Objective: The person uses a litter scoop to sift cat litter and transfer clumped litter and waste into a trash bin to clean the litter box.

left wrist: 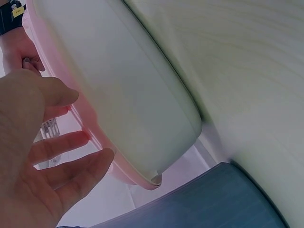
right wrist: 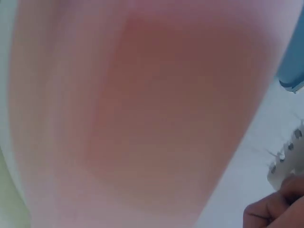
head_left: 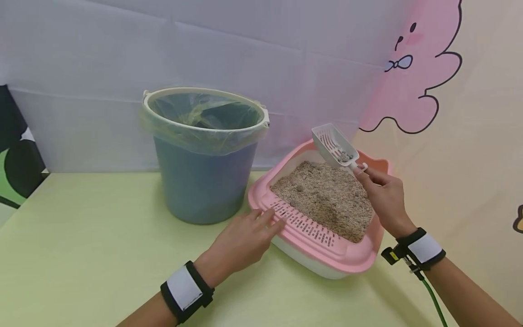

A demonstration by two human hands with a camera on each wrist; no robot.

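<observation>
A pink-rimmed litter box [head_left: 310, 229] with a white base [left wrist: 123, 90] sits on the table, filled with brown litter [head_left: 327, 197]. My left hand [head_left: 245, 238] rests with straight fingers [left wrist: 66, 173] on the box's slotted pink rim at its near left corner. My right hand [head_left: 384, 195] pinches the handle of a white slotted scoop [head_left: 335, 145], held tilted above the far right of the litter. A small grey clump lies in the scoop. The right wrist view is mostly a pink blur, with my right hand's fingers [right wrist: 273, 209] at the bottom right.
A blue bucket [head_left: 204, 154] lined with a clear plastic bag stands left of the box, close to it. The yellow-green table [head_left: 81, 254] stretches to the left and front. A curtain and a pink cartoon wall stand behind.
</observation>
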